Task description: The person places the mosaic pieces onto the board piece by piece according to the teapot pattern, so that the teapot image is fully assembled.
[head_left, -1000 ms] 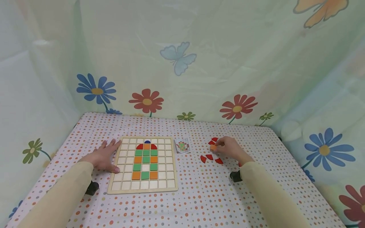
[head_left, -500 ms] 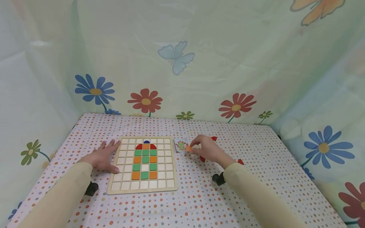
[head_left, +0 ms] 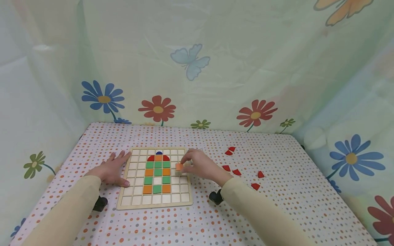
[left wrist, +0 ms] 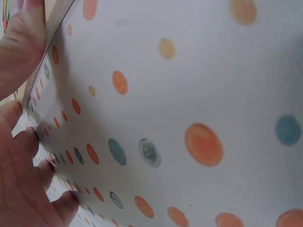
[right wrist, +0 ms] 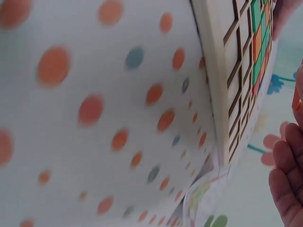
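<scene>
A wooden grid board (head_left: 155,206) lies on the table, with green, orange, red and blue tiles set in its middle columns. My right hand (head_left: 200,165) pinches an orange square tile (head_left: 179,167) between thumb and fingertips, over the right part of the board. The edge of that orange tile (right wrist: 296,98) shows at the right side of the right wrist view. My left hand (head_left: 111,169) rests with fingers spread at the board's left edge, its thumb on the frame. The left wrist view shows the thumb (left wrist: 21,52) against the wooden edge.
Several red quarter-round pieces (head_left: 236,172) lie on the dotted tablecloth (head_left: 215,222) right of the board. A small pattern card (right wrist: 201,196) sits by the board's right edge, mostly covered by my right hand in the head view. A flowered curtain (head_left: 197,92) stands behind the table.
My right hand has lifted the orange tile from among the red pieces and carried it left, past the card, to over the board. My left hand stays in place.
</scene>
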The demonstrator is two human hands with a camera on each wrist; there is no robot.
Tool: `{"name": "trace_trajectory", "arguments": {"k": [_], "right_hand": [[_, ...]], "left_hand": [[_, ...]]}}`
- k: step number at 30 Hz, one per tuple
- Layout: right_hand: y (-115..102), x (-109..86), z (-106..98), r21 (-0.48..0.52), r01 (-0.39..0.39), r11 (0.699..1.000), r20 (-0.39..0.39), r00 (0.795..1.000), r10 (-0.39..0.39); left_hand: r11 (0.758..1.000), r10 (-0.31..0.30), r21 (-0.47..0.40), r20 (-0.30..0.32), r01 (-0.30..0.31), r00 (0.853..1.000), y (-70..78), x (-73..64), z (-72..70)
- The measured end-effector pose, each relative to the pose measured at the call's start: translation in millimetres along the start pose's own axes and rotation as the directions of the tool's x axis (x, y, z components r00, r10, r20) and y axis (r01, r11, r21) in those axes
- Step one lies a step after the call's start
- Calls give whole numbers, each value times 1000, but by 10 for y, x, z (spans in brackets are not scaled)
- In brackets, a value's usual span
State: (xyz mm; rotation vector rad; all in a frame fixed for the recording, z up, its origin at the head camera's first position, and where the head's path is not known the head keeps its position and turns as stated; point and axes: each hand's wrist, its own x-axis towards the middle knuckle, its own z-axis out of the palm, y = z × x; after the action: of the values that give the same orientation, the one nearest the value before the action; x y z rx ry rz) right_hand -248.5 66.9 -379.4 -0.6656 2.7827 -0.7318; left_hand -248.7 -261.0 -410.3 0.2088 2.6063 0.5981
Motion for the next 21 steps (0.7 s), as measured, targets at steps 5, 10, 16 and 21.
{"name": "trace_trajectory", "arguments": {"k": [5,10,16,21], "right_hand": [[-135,93,102,-66,67,996,34,997,-64],[-265,175,202,-116,101,988,67,993,-93],[-389,254,344,-168,135,977,103,988,-118],[-463,283,419,-265,179,948,134,980,-148]], "left_hand": [[1000,3,1,8,-3,1000,8,-16,-8],[1000,0,10,2,0,1000,25,-29,-17],[1000,-1,22,1,1,1000,37,-29,-27],[1000,6,27,-4,-6,1000,35,-28,-36]]}}
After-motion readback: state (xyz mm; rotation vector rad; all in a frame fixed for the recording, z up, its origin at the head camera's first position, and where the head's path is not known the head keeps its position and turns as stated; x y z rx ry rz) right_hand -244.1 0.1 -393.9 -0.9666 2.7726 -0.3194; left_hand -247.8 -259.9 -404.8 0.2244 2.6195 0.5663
